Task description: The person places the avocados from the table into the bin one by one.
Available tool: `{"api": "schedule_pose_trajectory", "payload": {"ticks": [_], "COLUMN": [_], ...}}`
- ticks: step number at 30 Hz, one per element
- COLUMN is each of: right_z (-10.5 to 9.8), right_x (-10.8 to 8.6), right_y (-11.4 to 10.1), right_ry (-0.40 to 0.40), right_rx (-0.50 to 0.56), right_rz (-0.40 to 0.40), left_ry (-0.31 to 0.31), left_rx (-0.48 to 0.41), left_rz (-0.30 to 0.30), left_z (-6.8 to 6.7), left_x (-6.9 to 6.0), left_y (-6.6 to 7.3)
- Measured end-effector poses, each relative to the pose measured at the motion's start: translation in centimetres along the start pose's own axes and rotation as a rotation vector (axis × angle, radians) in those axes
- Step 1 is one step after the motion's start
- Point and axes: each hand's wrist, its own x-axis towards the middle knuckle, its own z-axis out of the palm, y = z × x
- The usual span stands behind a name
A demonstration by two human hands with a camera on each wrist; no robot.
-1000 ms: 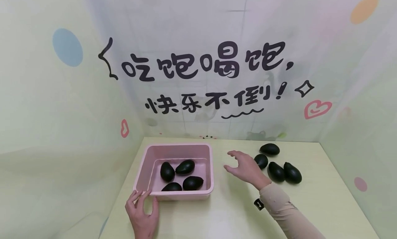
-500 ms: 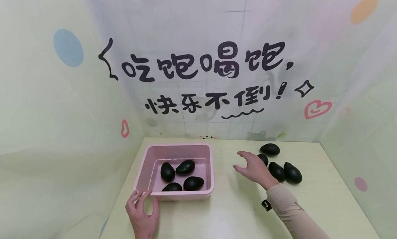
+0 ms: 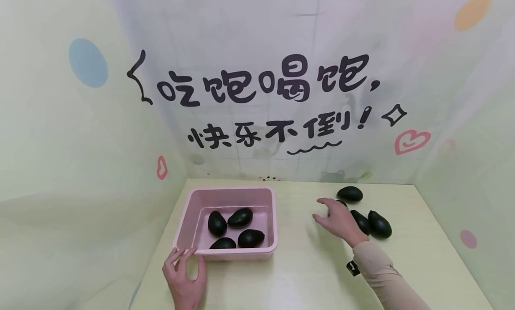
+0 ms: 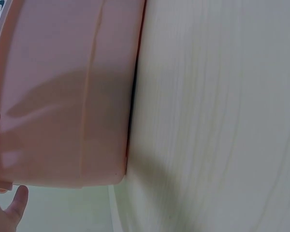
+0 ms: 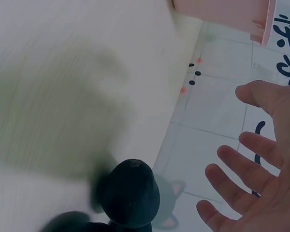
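Note:
A pink bin (image 3: 225,256) on the table's left holds several dark avocados (image 3: 217,223). My left hand (image 3: 186,278) touches the bin's front-left corner, its fingertips on the rim; in the left wrist view the fingers are beside the bin wall (image 4: 48,96). Above the table on the right is my right hand (image 3: 339,221), fingers spread and holding nothing, partly covering an avocado (image 3: 342,203). In the right wrist view the hand (image 5: 266,164) is open, with a dark avocado (image 5: 130,193) below and to its left.
Several more avocados lie at the back right of the table, including one at the back (image 3: 350,194) and one farther right (image 3: 379,224). Printed cloth walls surround the table (image 3: 281,283) at the back and both sides.
My right hand has moved right, away from the bin and over the nearest avocado on the table, hiding more of it. My left hand and the bin have stayed in place.

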Motion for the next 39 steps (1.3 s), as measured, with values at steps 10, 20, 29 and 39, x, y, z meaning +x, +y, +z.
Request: {"api": "schedule_pose_trajectory", "payload": {"ticks": [10, 20, 29, 39], "right_z": [0.2, 0.2, 0.1, 0.0], "right_x": [0.2, -0.1, -0.4, -0.5], "right_y": [1.7, 2.1, 2.5, 3.6], "right_ry": [0.024, -0.009, -0.005, 0.022], "right_rx": [-0.007, 0.001, 0.024, 0.0], "right_rz": [0.004, 0.049, 0.058, 0.05], "left_ry": [-0.017, 0.016, 0.018, 0.016], "left_rx": [0.025, 0.004, -0.004, -0.001], "left_rz": [-0.045, 0.023, 0.033, 0.023], "left_z": [-0.2, 0.1, 0.1, 0.1], "left_x": [-0.1, -0.1, 0.0, -0.1], "left_y": [0.0, -0.3, -0.5, -0.4]}}
